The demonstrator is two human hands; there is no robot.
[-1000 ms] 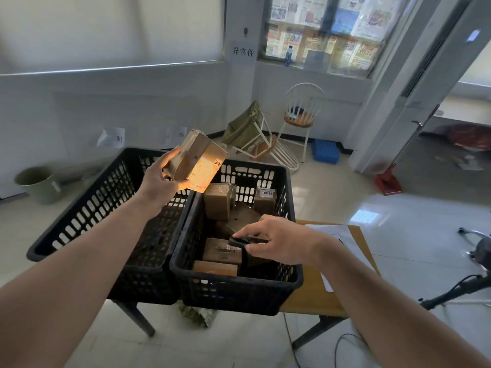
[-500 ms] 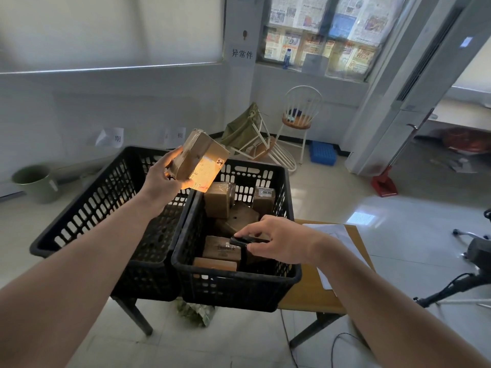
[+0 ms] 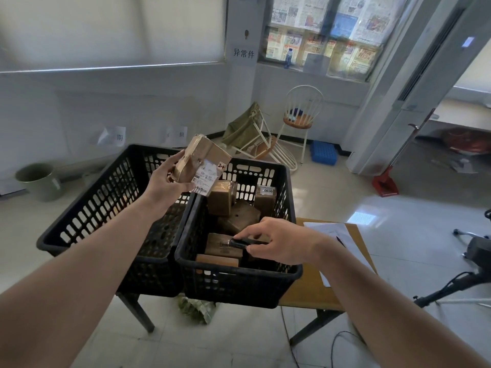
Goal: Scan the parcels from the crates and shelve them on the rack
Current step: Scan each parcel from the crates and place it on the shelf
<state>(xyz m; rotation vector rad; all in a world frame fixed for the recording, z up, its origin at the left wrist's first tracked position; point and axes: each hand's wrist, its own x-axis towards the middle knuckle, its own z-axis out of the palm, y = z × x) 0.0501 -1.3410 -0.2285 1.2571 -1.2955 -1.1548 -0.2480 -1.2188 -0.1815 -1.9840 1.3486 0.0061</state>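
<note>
I am pinching the black scanner (image 3: pixel 245 242) in my right hand (image 3: pixel 281 241) over the full crate (image 3: pixel 236 277), gripping the labelled parcel (image 3: pixel 203 166) aloft in my left hand (image 3: pixel 167 181), judging shelving comes next

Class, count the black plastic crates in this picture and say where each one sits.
2. The left crate stands beside the right crate, rims touching, both raised on a table; the right one holds parcels. No others show, though more may lie outside the view.
</note>
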